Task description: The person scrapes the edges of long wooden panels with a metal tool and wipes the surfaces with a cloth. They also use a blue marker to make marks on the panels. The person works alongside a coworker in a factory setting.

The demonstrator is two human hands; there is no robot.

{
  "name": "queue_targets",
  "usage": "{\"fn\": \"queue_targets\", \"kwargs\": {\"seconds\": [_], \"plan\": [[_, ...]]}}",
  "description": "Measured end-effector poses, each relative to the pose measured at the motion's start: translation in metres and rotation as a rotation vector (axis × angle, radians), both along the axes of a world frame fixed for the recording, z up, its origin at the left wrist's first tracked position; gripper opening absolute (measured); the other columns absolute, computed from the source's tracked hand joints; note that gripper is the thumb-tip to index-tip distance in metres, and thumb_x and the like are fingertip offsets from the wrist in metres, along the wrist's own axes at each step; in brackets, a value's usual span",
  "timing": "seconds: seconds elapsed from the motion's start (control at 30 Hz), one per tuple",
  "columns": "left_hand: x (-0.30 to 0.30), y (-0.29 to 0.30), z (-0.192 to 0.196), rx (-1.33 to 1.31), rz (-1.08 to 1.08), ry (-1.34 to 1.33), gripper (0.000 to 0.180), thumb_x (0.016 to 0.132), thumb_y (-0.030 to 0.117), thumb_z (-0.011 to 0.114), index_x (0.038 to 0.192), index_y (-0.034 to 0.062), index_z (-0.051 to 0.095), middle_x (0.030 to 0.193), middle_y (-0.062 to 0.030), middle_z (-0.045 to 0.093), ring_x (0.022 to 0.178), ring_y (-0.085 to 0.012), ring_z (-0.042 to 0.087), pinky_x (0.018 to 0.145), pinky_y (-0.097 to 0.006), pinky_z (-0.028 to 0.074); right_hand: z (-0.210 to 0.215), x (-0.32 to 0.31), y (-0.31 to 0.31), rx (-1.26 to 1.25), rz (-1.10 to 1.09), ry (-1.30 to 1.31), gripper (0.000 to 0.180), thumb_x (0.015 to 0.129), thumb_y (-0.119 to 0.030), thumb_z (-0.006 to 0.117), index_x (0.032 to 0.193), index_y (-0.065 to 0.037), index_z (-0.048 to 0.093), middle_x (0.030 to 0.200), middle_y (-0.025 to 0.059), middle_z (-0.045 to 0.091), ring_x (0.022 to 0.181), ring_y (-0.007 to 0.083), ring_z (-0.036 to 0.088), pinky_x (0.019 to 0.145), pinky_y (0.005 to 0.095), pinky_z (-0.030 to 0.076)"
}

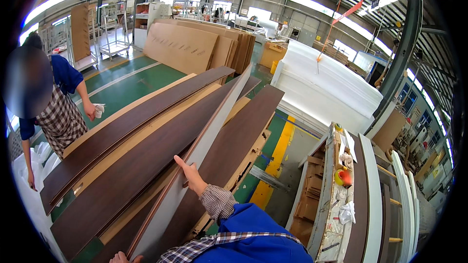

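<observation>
A long narrow panel [195,153] stands tilted up on its edge, its grey face turned right and a thin brown edge on top. My right hand [193,178] grips it near the middle, fingers over the upper edge. At the bottom of the view my left hand [125,258] holds the near end; part of that hand is cut off. Beneath and left of it lies a dark brown board [122,187], with another dark brown board [141,122] farther left. A third dark brown board [243,136] rests to the right.
A co-worker in a checked apron [61,122] stands at left, a white cloth [99,111] in one hand. To my right are a cluttered workbench [336,214] and racked long boards [375,204]. Large brown sheets [180,46] and a white stack [326,83] stand beyond.
</observation>
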State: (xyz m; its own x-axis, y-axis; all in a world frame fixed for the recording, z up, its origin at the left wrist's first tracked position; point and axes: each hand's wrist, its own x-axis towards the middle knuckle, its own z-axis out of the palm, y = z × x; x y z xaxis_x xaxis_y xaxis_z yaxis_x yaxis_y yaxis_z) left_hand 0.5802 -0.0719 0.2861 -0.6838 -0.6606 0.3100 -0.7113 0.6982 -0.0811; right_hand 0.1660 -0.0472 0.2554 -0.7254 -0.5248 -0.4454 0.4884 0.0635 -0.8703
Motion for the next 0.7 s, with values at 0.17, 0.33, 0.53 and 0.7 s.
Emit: {"fn": "queue_targets", "kwargs": {"seconds": [0.17, 0.33, 0.53, 0.7], "plan": [[-0.018, -0.014, 0.0, -0.128, -0.072, 0.005, 0.043, 0.082, 0.053, 0.055, 0.067, 0.013, 0.046, 0.063, -0.0047, 0.051, 0.056, -0.0234, 0.055, 0.05, -0.036, 0.044, -0.047, -0.053, -0.024, -0.034, 0.065, 0.006, 0.063, 0.07, -0.02, 0.072, 0.115, 0.007, 0.038, 0.096, 0.0193, 0.057, 0.08, 0.028, 0.059, 0.07, 0.0516, 0.051], [-0.006, -0.017, -0.044, -0.242, -0.104, -0.09, 0.019, 0.084, 0.024, 0.047, 0.067, 0.017, 0.044, 0.069, -0.0004, 0.046, 0.064, -0.0166, 0.049, 0.059, -0.031, 0.041, -0.054, -0.037, -0.009, -0.163, -0.048, -0.087, 0.01, 0.065, 0.0, 0.061, 0.061, -0.001, 0.052, 0.068, 0.0092, 0.053, 0.061, 0.0213, 0.053, 0.055, 0.0363, 0.047], [0.011, -0.017, -0.083, -0.109, -0.094, -0.095, 0.013, 0.084, 0.022, 0.047, 0.09, 0.0148, 0.056, 0.091, -0.0041, 0.055, 0.079, -0.021, 0.053, 0.072, -0.036, 0.042, -0.135, -0.043, -0.003, -0.365, -0.144, -0.455, 0.012, 0.061, 0.001, 0.056, 0.073, 0.002, 0.056, 0.078, 0.0111, 0.056, 0.075, 0.0263, 0.055, 0.074, 0.0376, 0.048], [0.068, -0.009, -0.048, 0.284, 0.24, -0.001, 0.055, 0.083, 0.05, 0.052, 0.125, 0.0155, 0.052, 0.127, -0.0116, 0.051, 0.112, -0.0298, 0.049, 0.096, -0.042, 0.035, -0.169, -0.042, 0.021, -0.389, -0.267, -0.518, 0.021, 0.059, -0.002, 0.054, 0.08, 0.004, 0.054, 0.089, 0.0141, 0.057, 0.083, 0.0309, 0.054, 0.081, 0.0409, 0.047]]}}
